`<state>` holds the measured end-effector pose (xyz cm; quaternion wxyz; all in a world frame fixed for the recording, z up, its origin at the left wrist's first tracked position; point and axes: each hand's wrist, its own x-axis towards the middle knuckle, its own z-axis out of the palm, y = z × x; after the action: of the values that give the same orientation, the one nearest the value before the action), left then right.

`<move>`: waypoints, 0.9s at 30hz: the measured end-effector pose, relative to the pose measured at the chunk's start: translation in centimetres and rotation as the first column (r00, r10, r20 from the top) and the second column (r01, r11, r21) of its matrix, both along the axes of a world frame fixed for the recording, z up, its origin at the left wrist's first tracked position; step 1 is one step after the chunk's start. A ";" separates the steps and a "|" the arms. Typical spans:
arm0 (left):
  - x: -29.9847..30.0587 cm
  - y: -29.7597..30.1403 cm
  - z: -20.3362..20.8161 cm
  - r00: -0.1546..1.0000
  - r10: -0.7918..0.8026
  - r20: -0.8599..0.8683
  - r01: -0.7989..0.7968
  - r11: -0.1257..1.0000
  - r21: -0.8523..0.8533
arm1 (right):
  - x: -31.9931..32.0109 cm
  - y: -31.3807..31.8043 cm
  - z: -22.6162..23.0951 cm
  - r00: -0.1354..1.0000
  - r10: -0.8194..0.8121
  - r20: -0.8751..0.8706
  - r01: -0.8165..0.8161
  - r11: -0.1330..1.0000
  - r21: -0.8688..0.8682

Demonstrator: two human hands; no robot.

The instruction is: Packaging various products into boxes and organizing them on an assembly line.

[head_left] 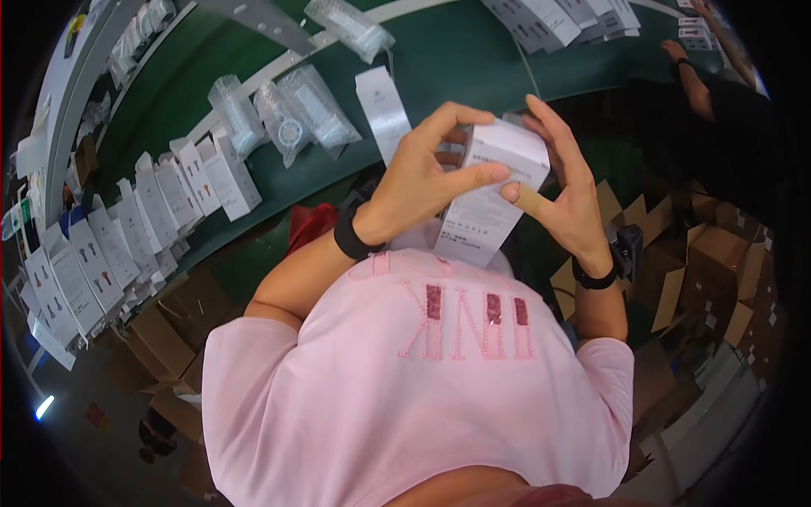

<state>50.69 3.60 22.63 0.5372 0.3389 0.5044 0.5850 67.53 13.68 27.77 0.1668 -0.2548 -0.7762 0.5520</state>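
A white cardboard box [486,215] with small dark print is held up in front of my chest, its top end tilted away from me. My left hand [427,169] grips it from the left, thumb across the front near the top and fingers behind the upper edge. From the other side my right hand [568,190] clasps the box, its thumb on the front face and its fingers along the right edge. The top end looks closed. Just beyond my left hand, another white box [383,106] lies on the green table [456,59].
Bubble-wrapped items [308,110] lie on the table at the far left, with another wrapped item [351,29] farther back. A long row of white boxes [139,220] lines the left. White boxes [562,21] lie far right, near another person's arm [693,84]. Brown cartons [710,270] stand at the right.
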 end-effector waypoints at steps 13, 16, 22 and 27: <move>-6.2 2.9 -3.2 0.971 -0.045 -0.236 -0.015 0.969 -0.247 | 4.3 17.8 -15.9 0.660 -0.738 0.141 0.549 0.601 0.581; -7.0 1.8 -5.0 0.962 -0.084 -0.261 0.003 0.955 -0.296 | 5.9 20.7 -19.6 0.747 -0.653 0.123 0.466 0.647 0.604; -8.9 0.5 -5.5 0.983 0.021 -0.180 -0.090 0.919 -0.384 | -9.6 17.9 -11.2 0.822 -0.528 -0.215 0.528 0.563 0.636; -10.1 2.2 -6.0 0.992 0.076 -0.096 -0.103 0.945 -0.311 | -26.6 23.8 -20.8 0.889 -0.459 -0.015 0.368 0.693 0.620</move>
<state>40.56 5.78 16.67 0.5358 0.2494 0.6282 0.5060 40.96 37.47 6.99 0.3044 -0.3940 -0.8435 0.2017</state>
